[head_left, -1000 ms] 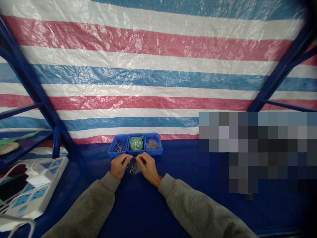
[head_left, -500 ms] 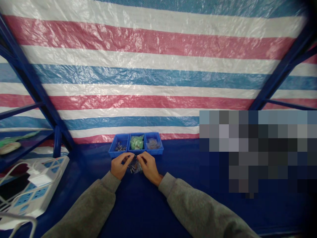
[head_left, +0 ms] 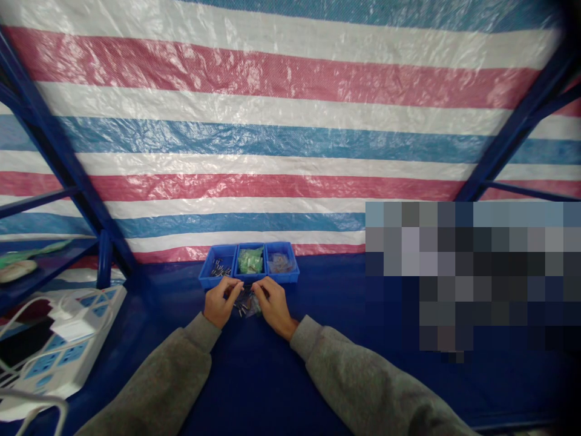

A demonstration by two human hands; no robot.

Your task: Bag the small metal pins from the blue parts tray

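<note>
My left hand (head_left: 219, 304) and my right hand (head_left: 273, 306) meet over the blue table, both in grey sleeves. Together they pinch the top edge of a small clear plastic bag (head_left: 246, 304) that holds several small dark metal parts. Just beyond the hands stand three small blue bins in a row: the left bin (head_left: 218, 269) holds metal screws, the middle bin (head_left: 250, 261) holds green packets, the right bin (head_left: 282, 264) holds clear bags.
A white power strip (head_left: 68, 345) with plugs and cables lies at the left. A striped red, white and blue tarp (head_left: 281, 133) hangs behind the bins. Blue rack posts (head_left: 68, 175) stand at both sides. A blurred patch covers the right.
The hands shifted slightly toward each other on the bag's top edge; the bag stays between them in nearly the same spot.
</note>
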